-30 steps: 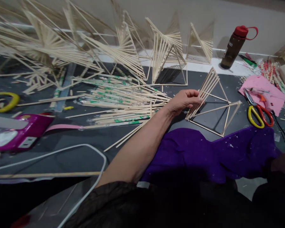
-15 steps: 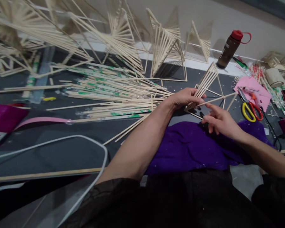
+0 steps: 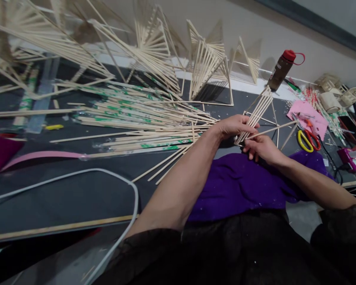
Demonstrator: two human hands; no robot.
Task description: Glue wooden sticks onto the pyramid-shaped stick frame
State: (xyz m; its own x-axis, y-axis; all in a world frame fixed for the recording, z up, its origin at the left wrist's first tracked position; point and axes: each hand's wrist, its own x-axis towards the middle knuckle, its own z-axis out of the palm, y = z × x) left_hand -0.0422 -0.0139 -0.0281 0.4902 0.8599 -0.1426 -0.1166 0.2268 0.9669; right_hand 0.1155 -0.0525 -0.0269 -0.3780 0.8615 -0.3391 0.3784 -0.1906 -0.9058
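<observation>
One stick frame (image 3: 260,106) is near the table's (image 3: 77,198) front edge, just beyond the purple cloth (image 3: 240,182). The left hand (image 3: 236,126) is closed on its slanted sticks (image 3: 256,114); the right hand (image 3: 262,149) bends its fingers at the lower corner, though whether they grip I cannot tell. The step seems to be adjusting that corner; the next move calls for steady left support and light right fingertips.

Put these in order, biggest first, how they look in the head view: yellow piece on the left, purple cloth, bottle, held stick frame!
1. Purple cloth
2. Stick frame, by its whole outline
3. Bottle
4. Yellow piece
</observation>
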